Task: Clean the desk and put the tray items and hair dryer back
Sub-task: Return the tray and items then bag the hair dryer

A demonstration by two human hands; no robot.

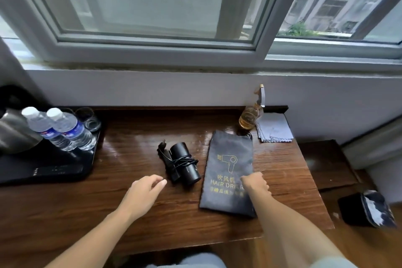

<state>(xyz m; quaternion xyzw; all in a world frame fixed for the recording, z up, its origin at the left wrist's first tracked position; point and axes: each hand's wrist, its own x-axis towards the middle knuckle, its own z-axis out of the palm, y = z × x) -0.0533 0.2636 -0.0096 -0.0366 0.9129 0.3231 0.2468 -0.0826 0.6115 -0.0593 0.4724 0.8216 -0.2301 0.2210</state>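
A black hair dryer (181,164) with its cord wound round it lies in the middle of the wooden desk (152,213). Right of it lies a flat grey pouch (228,159) printed "HAIR DRIER". My left hand (141,196) hovers just short of the dryer's near end, fingers relaxed and holding nothing. My right hand (255,183) lies on the pouch's lower right part, fingers curled on the fabric. A black tray (43,172) at the left holds two water bottles (63,130), a kettle (15,130) and glasses (89,118).
An amber spray bottle (250,115) and a folded grey cloth (273,128) sit at the desk's back right corner. A lower dark side table (326,163) stands to the right, with a black bin (367,211) on the floor beside it. The window sill runs behind.
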